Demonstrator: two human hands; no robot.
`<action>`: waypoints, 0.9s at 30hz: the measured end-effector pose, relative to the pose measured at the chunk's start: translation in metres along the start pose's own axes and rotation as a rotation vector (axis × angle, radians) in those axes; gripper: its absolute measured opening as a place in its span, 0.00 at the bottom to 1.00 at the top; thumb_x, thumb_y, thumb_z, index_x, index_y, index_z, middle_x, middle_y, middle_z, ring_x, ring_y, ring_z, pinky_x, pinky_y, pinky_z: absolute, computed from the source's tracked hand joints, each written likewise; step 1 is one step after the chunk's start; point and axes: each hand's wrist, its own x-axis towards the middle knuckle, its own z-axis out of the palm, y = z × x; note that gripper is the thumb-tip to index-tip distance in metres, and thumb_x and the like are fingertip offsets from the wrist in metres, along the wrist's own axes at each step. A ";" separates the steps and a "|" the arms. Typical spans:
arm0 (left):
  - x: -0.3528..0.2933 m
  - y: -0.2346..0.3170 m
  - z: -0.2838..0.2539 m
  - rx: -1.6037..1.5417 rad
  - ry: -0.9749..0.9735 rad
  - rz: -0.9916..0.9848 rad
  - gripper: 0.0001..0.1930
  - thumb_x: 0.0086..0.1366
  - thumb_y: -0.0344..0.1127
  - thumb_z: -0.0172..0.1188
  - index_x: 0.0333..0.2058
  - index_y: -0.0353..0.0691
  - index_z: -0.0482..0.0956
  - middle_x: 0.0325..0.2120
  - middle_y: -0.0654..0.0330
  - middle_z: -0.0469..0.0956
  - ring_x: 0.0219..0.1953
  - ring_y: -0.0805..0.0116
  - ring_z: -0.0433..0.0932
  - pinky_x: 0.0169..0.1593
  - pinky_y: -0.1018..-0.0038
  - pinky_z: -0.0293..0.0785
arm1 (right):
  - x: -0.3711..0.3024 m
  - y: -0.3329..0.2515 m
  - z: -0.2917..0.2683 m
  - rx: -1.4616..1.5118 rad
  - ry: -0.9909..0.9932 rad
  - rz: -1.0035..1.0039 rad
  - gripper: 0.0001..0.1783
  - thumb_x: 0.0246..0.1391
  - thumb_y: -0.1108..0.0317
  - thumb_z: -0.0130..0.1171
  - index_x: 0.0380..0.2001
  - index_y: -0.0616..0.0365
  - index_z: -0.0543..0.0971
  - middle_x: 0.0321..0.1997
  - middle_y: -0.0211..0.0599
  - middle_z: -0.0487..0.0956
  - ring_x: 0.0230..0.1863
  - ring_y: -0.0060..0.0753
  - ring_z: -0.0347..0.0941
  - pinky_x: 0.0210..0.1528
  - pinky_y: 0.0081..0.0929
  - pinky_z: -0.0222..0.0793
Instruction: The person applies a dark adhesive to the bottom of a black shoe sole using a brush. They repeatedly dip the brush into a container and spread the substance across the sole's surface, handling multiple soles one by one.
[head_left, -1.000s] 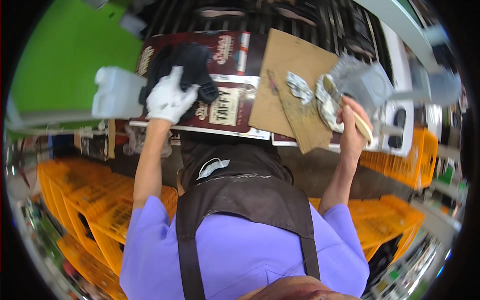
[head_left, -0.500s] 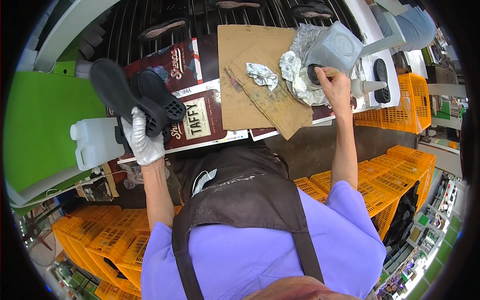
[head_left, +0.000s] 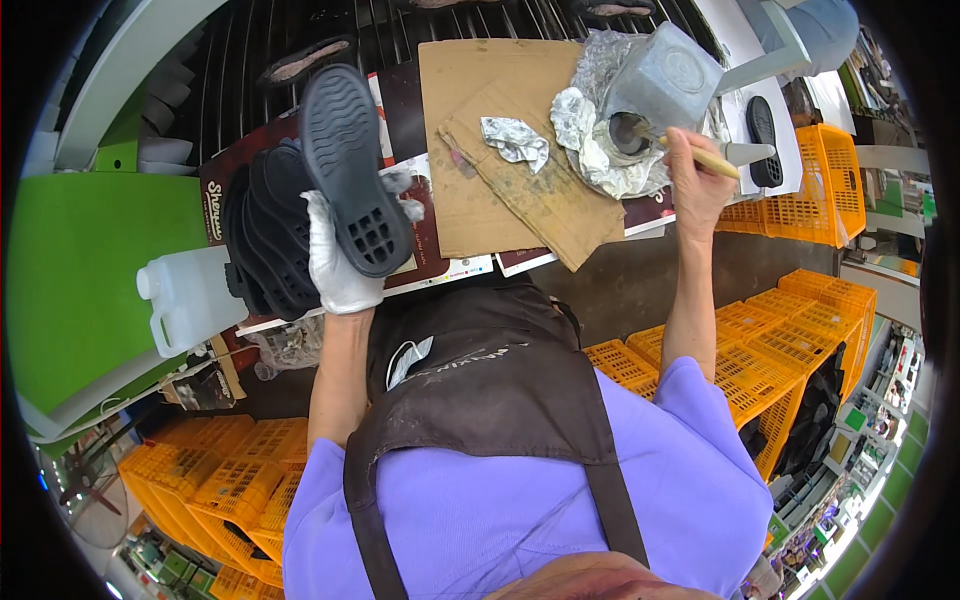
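My left hand, in a white glove, grips a black shoe sole by its edges, its treaded face turned up. Beside it on the left, several more black soles stand packed in a row. My bare right hand is closed on the wooden handle of a brush. The brush's tip is at the round mouth of a translucent plastic container lying tilted on its side; I cannot see the bristles clearly. Crumpled white-stained cloth lies around that mouth.
Cardboard with a crumpled wipe covers the table's middle. A nozzle bottle and another sole lie at right. A white jug stands left. Rollers run behind; orange crates stand below.
My left hand has moved right, lifting one sole away from the others, tread now facing up. My right hand has shifted slightly right, and the brush handle now points to the right.
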 end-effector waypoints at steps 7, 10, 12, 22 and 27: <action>0.007 -0.031 0.011 -0.126 -0.081 -0.197 0.30 0.67 0.55 0.32 0.57 0.36 0.58 0.47 0.41 0.69 0.48 0.51 0.71 0.48 0.58 0.70 | -0.019 0.008 0.000 -0.089 -0.038 0.250 0.12 0.49 0.64 0.63 0.28 0.64 0.80 0.18 0.27 0.75 0.19 0.11 0.67 0.20 0.10 0.61; 0.009 -0.039 0.010 -0.113 -0.146 -0.244 0.30 0.65 0.52 0.40 0.58 0.36 0.56 0.50 0.44 0.67 0.51 0.53 0.69 0.53 0.58 0.68 | -0.019 0.001 -0.005 -0.041 -0.019 0.328 0.11 0.49 0.63 0.62 0.27 0.62 0.79 0.18 0.27 0.75 0.18 0.11 0.67 0.18 0.09 0.61; 0.009 -0.041 0.010 -0.098 -0.208 -0.249 0.32 0.62 0.50 0.49 0.58 0.37 0.55 0.51 0.46 0.66 0.53 0.55 0.67 0.55 0.59 0.66 | -0.016 0.004 -0.012 0.008 -0.031 0.341 0.12 0.50 0.61 0.62 0.26 0.60 0.79 0.17 0.27 0.75 0.17 0.11 0.67 0.17 0.09 0.61; 0.031 -0.042 0.018 0.325 -0.271 0.103 0.37 0.45 0.21 0.67 0.54 0.43 0.58 0.48 0.59 0.67 0.51 0.68 0.68 0.55 0.71 0.67 | -0.015 0.017 -0.028 0.334 -0.060 0.410 0.13 0.53 0.64 0.57 0.36 0.64 0.77 0.23 0.34 0.77 0.18 0.16 0.69 0.20 0.11 0.67; 0.036 -0.051 0.014 0.480 -0.141 0.028 0.35 0.48 0.25 0.68 0.52 0.43 0.58 0.48 0.63 0.65 0.49 0.74 0.67 0.52 0.76 0.68 | -0.034 0.021 -0.017 0.573 0.027 0.389 0.15 0.56 0.64 0.53 0.40 0.68 0.73 0.25 0.39 0.78 0.19 0.19 0.71 0.22 0.14 0.69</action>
